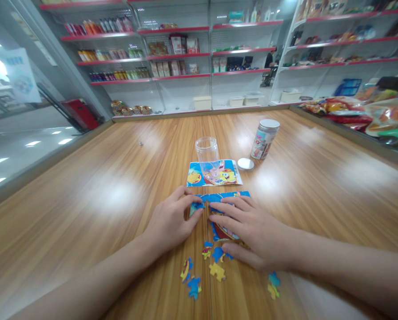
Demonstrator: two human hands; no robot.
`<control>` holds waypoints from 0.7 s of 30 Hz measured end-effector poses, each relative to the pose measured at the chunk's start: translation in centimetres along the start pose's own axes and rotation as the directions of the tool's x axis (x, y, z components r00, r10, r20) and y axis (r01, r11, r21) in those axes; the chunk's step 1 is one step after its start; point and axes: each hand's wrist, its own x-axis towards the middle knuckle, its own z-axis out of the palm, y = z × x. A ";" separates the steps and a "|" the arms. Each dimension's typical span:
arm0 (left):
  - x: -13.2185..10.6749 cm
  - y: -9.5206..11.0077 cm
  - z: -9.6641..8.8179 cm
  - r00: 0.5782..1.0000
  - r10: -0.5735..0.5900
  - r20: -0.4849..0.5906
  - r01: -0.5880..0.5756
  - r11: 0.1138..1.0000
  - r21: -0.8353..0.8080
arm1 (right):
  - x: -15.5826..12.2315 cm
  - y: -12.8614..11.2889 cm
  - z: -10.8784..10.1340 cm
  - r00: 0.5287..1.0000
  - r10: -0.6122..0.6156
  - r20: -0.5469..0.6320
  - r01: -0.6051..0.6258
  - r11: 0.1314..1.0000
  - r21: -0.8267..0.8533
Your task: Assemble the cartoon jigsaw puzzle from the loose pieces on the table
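Observation:
A partly joined jigsaw puzzle, mostly blue with a red and brown picture, lies flat in front of me. At its left side my left hand has thumb and fingers closed around a blue-green puzzle piece, which rests at table level. My right hand lies with spread fingers over the right part of the puzzle and hides much of it. Loose pieces are scattered nearer to me, among them a yellow piece, a blue piece and a blue-and-yellow piece.
Beyond the puzzle, a clear open jar stands on a printed picture sheet. Right of it are a round lid and a lidded canister. The wooden table has a raised edge; packaged goods lie beyond its right side.

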 end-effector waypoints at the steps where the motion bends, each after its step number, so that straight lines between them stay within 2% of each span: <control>1: 0.0 0.0 0.0 1.000 0.001 -0.001 -0.001 1.000 -0.011 | 0.0 0.0 0.0 1.000 -0.001 -0.001 0.001 1.000 0.000; 9: 0.0 0.2 -0.2 1.000 0.011 -0.010 -0.012 0.993 -0.114 | 0.1 0.0 0.0 1.000 -0.003 0.003 0.003 1.000 0.008; 15: 0.2 0.2 -0.5 0.999 -0.023 -0.026 0.014 0.954 -0.298 | 0.0 0.0 0.1 1.000 -0.002 0.014 0.002 1.000 0.005; 18: 0.2 0.3 -0.5 0.999 -0.005 -0.031 -0.005 0.951 -0.310 | 0.0 0.0 0.0 1.000 -0.004 0.009 0.004 1.000 0.006; 21: 0.0 0.2 -0.5 0.995 -0.097 -0.005 0.089 0.938 -0.334 | 0.0 0.0 0.0 1.000 -0.008 -0.006 0.008 1.000 0.010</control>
